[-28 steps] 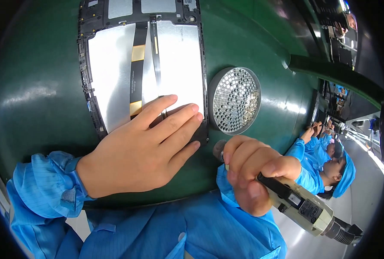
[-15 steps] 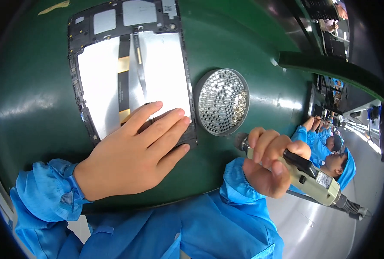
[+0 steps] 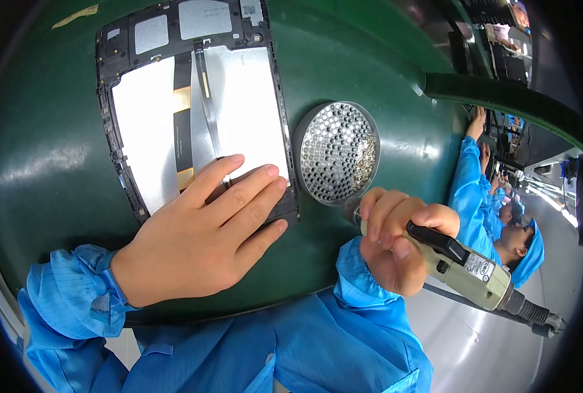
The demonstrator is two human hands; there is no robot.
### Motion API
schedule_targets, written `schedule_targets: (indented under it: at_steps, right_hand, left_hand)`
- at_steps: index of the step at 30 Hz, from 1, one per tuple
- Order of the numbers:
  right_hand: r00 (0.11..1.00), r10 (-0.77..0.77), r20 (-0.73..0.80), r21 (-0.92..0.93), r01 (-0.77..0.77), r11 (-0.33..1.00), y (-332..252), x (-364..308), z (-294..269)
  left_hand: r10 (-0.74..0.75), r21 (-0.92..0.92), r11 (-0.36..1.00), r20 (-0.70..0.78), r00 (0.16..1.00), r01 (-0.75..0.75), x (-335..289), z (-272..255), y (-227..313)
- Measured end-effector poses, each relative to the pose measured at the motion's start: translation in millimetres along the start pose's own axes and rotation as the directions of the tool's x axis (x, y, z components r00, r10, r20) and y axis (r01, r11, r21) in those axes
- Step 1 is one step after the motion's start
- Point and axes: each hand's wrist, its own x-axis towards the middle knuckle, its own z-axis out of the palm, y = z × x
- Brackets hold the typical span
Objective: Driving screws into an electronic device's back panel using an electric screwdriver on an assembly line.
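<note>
My left hand [image 3: 203,232] lies flat with spread fingers on the lower part of an opened tablet [image 3: 247,98]. The tablet has a black frame, large silver-white panels and a dark flat cable strip with gold patches; my hand covers its lower middle. My right hand [image 3: 399,229] is wrapped around a beige electric screwdriver [image 3: 465,272] with a black lever, its cord end pointing to the lower right. The screwdriver's front end sits close to the round screw tray [image 3: 299,160]; its tip is hidden. Many small holes and a heap of tiny screws [image 3: 365,157] show in the tray.
Everything rests on a green work table [image 3: 49,131]. A yellowish strip [image 3: 75,16] lies at the far left. A dark green bar [image 3: 501,98] crosses the upper right. Beyond the table's right side, a co-worker in a blue cap and sleeve [image 3: 465,177] reaches forward.
My right hand and the screwdriver have shifted slightly left, nearer the tray. The tablet has shifted a little left and up in view. The co-worker's arm now stretches farther forward.
</note>
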Motion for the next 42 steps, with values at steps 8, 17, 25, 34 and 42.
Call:
schedule_targets:
  at_steps: [8,17,25,34,42]
  right_hand:
    - [0.998,-0.036,-0.049,-0.005,0.036,0.999,-12.9,-3.0,3.3]
    - [0.974,-0.031,0.224,-0.008,0.034,0.999,-18.8,-2.9,45.9]
    - [0.975,0.014,0.223,-0.038,-0.005,0.999,-9.0,-1.2,60.7]
    - [0.952,0.043,0.303,-0.021,-0.038,0.999,-1.0,4.4,57.2]
    - [0.951,-0.003,0.308,-0.057,0.022,0.998,0.5,3.0,58.5]
  left_hand:
    - [0.061,-0.015,0.998,-0.115,0.991,-0.063,-11.7,3.2,1.8]
    - [0.081,-0.072,0.992,-0.222,0.972,-0.099,-15.1,5.6,-1.7]
    - [0.027,-0.155,0.985,-0.280,0.960,-0.073,-14.3,9.0,-8.1]
    - [0.074,-0.137,0.984,-0.242,0.968,-0.110,-12.7,5.4,-10.9]
    - [0.031,-0.172,0.982,-0.258,0.966,-0.078,-7.4,6.3,-11.0]
